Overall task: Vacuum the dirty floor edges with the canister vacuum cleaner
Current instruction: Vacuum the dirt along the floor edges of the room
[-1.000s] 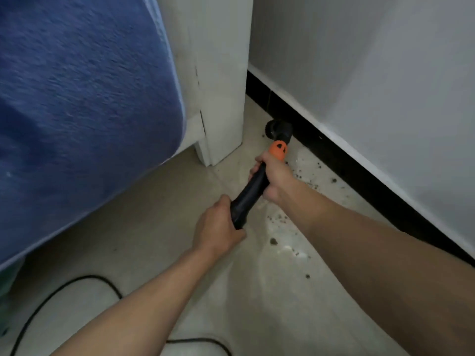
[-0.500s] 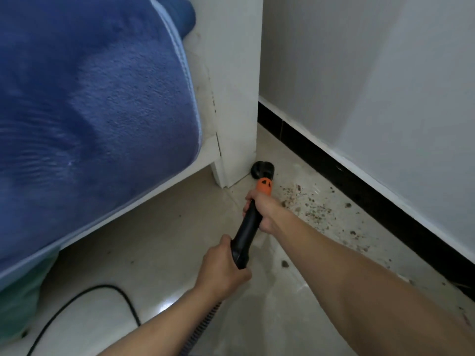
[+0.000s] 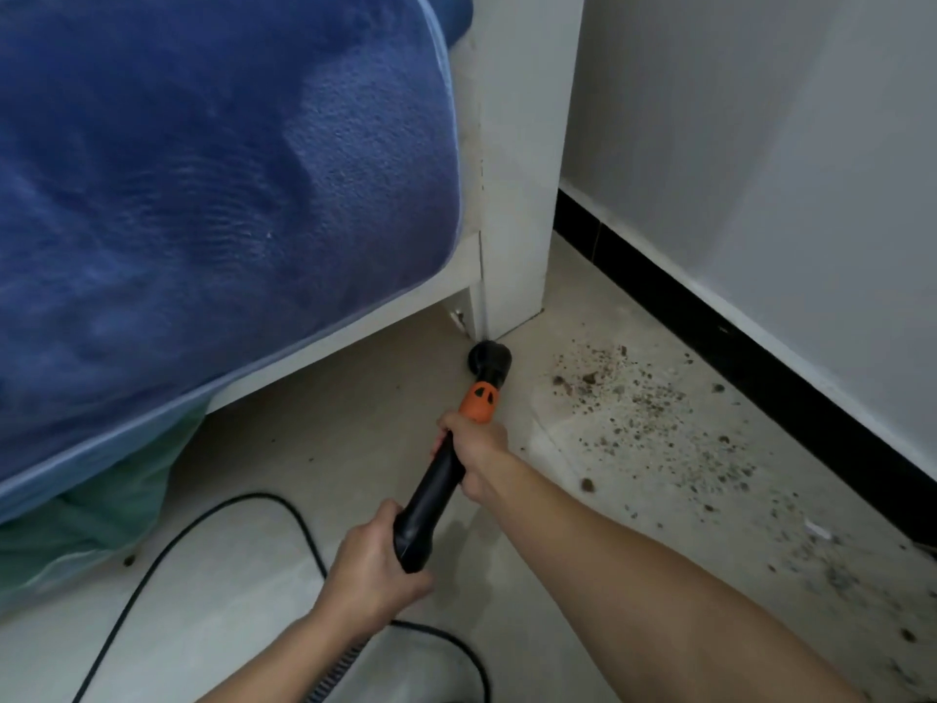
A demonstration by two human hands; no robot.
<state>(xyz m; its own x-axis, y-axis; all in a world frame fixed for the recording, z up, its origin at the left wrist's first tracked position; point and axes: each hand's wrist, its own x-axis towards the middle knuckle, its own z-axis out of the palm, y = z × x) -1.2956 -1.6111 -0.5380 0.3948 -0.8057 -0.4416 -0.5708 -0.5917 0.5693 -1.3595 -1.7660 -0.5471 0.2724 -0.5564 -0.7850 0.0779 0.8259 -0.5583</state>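
At the foot of the bed post (image 3: 512, 195), left hand (image 3: 370, 565) and right hand (image 3: 476, 454) grip the vacuum wand (image 3: 431, 499), its nozzle (image 3: 489, 358) now moved off the skirting (image 3: 710, 327), dirt (image 3: 634, 398) scattered alongside.

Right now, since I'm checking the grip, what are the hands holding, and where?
Both grip the vacuum wand: the right hand just behind its orange collar, the left hand at its rear end.

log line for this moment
left hand grips wand | right hand grips wand | nozzle at bed leg | debris right of nozzle
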